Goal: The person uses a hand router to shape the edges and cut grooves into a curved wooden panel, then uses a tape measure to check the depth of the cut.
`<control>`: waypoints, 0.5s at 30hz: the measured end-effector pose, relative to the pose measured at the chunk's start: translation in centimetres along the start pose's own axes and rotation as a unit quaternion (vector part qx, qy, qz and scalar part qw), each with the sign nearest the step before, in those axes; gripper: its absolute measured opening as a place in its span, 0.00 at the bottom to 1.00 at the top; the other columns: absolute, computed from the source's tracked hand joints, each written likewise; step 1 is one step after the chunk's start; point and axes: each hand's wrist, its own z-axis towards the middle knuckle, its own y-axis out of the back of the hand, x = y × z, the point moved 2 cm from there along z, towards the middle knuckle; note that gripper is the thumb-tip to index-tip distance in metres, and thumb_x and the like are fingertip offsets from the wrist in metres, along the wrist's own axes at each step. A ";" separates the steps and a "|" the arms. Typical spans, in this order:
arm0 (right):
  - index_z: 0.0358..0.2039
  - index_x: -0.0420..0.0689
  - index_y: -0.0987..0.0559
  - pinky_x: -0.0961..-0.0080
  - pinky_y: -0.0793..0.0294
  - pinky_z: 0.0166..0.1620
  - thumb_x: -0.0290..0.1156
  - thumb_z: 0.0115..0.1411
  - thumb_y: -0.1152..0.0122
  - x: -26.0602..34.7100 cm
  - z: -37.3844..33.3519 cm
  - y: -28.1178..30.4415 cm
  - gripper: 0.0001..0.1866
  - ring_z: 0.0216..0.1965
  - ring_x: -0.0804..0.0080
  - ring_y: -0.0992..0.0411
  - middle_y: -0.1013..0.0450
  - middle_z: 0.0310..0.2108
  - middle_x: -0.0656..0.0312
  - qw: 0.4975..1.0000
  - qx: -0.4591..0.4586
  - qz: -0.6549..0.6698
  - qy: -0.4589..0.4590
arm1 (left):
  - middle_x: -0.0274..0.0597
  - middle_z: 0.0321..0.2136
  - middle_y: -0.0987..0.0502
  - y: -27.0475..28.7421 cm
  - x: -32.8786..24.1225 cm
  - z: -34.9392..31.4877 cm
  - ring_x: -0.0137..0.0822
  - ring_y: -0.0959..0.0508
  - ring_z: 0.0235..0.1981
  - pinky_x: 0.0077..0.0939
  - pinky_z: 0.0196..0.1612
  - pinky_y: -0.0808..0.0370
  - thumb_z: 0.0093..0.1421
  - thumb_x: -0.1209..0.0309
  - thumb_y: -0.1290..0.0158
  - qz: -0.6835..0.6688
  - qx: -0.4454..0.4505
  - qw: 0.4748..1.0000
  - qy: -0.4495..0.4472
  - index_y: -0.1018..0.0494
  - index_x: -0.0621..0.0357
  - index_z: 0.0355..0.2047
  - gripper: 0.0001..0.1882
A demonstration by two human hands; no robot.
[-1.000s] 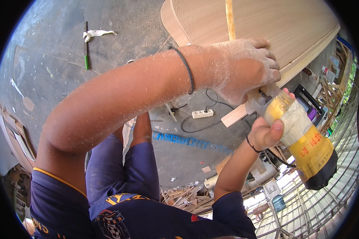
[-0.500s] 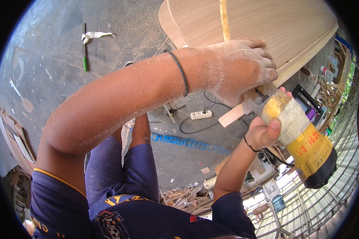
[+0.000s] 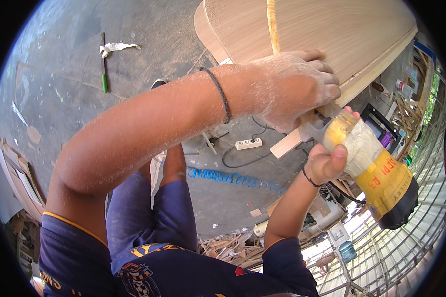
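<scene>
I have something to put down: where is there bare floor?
Two patches: the dusty floor between the green-handled tool and the board, and the mostly bare stretch between the blue hose and scrap wood. It is crowded around the power strip, and at the board's edge, where the left hand is close to the yellow tool in the right hand.

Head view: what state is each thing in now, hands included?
Yellow power tool: tilted; running or not, cannot tell
Right hand: gripping the power tool
Left hand: dusty, at the tool's clear base
Wood panel: grain showing
Power strip: on the floor, a cable plugged in
Blue hose: coiled, on the floor
Wood scraps: loosely heaped
White cloth: bunched against the green-handled tool
</scene>
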 end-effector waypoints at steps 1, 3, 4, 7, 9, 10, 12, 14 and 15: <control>0.63 0.45 0.51 0.48 0.36 0.58 0.46 0.47 0.36 0.0 0.0 0.0 0.49 0.54 0.42 0.37 0.39 0.54 0.42 1.000 -0.002 -0.001 0.000 | 0.45 0.51 0.27 0.0 0.0 0.0 0.41 0.31 0.58 0.42 0.67 0.45 0.38 0.73 0.34 0.003 0.004 1.000 0.001 0.31 0.62 0.50 0.35; 0.63 0.45 0.51 0.49 0.36 0.57 0.45 0.47 0.36 0.1 0.0 -0.1 0.48 0.54 0.43 0.37 0.39 0.54 0.42 1.000 -0.005 -0.002 -0.001 | 0.45 0.51 0.27 0.1 -0.2 0.0 0.41 0.32 0.58 0.42 0.68 0.45 0.38 0.73 0.34 0.019 0.004 1.000 0.006 0.31 0.62 0.50 0.35; 0.63 0.45 0.51 0.49 0.36 0.57 0.45 0.47 0.36 0.1 0.1 -0.1 0.48 0.54 0.43 0.37 0.39 0.54 0.42 1.000 -0.005 -0.003 -0.002 | 0.44 0.51 0.27 0.0 -0.2 0.0 0.41 0.32 0.58 0.42 0.68 0.46 0.38 0.72 0.34 0.027 0.004 1.000 0.008 0.31 0.62 0.51 0.35; 0.63 0.45 0.51 0.49 0.36 0.58 0.46 0.47 0.37 0.0 0.2 0.0 0.48 0.55 0.43 0.37 0.39 0.54 0.42 1.000 -0.004 -0.009 -0.003 | 0.44 0.52 0.27 -0.1 -0.3 0.0 0.41 0.32 0.59 0.41 0.69 0.46 0.39 0.72 0.33 0.029 0.009 0.999 0.015 0.31 0.61 0.51 0.35; 0.63 0.45 0.51 0.49 0.37 0.58 0.46 0.48 0.37 -0.1 0.1 0.1 0.48 0.55 0.44 0.36 0.39 0.54 0.43 1.000 -0.002 -0.013 0.002 | 0.43 0.52 0.28 -0.1 -0.3 0.0 0.41 0.33 0.59 0.40 0.69 0.46 0.39 0.72 0.33 0.033 0.005 0.999 0.021 0.31 0.61 0.51 0.35; 0.63 0.45 0.52 0.49 0.37 0.58 0.46 0.48 0.37 -0.2 0.2 0.1 0.48 0.55 0.44 0.36 0.39 0.54 0.43 1.000 0.000 -0.015 0.003 | 0.43 0.52 0.28 -0.1 -0.3 0.0 0.41 0.33 0.59 0.40 0.69 0.46 0.39 0.71 0.33 0.035 0.002 0.999 0.023 0.31 0.60 0.51 0.35; 0.63 0.45 0.52 0.50 0.37 0.59 0.46 0.48 0.37 -0.2 0.3 0.1 0.48 0.55 0.44 0.36 0.39 0.54 0.43 1.000 0.003 -0.020 0.007 | 0.42 0.52 0.28 -0.2 -0.3 0.1 0.41 0.33 0.60 0.40 0.69 0.46 0.39 0.71 0.32 0.038 0.007 0.999 0.028 0.31 0.60 0.51 0.36; 0.63 0.44 0.52 0.50 0.38 0.59 0.45 0.48 0.36 -0.2 0.3 0.1 0.48 0.55 0.44 0.36 0.39 0.54 0.43 1.000 -0.002 -0.012 0.003 | 0.42 0.53 0.28 -0.2 -0.4 0.2 0.41 0.34 0.60 0.40 0.69 0.47 0.39 0.71 0.32 0.043 0.012 0.998 0.032 0.31 0.59 0.51 0.36; 0.63 0.44 0.52 0.50 0.38 0.59 0.45 0.48 0.36 -0.2 0.3 0.0 0.49 0.55 0.44 0.36 0.39 0.54 0.43 1.000 -0.004 -0.008 0.001 | 0.41 0.53 0.28 -0.2 -0.4 0.2 0.40 0.34 0.60 0.40 0.69 0.47 0.39 0.71 0.32 0.047 0.014 0.998 0.033 0.31 0.59 0.52 0.36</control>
